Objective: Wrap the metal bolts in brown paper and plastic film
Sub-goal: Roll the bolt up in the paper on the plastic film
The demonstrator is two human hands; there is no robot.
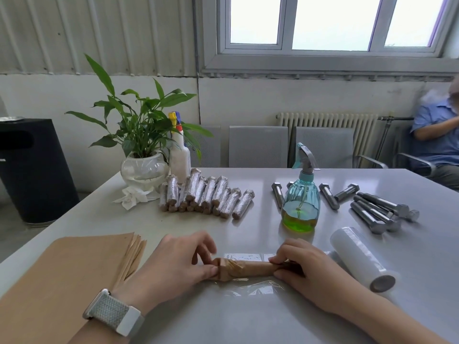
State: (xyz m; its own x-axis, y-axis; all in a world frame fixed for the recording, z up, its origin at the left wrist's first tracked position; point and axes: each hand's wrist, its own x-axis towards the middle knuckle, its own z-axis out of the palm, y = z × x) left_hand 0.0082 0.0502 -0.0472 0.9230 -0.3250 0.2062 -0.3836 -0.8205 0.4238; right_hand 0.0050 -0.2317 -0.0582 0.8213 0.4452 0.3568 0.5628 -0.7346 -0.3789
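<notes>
Bolt roll (248, 268) lies crosswise in front of the person, its long axis running left to right on the grey worktop (248, 319), already in brown paper and sitting on a sheet of plastic film (250, 289). Left hand (178, 261) pinches the twisted paper at the left end; right hand (305, 266) clamps the right end. So each grip has its own end, and neither needs to reach. Film spreads toward and away from the body, so my read is a roll across the axis comes next. Film spool (360, 256) waits just beside the right hand.
</notes>
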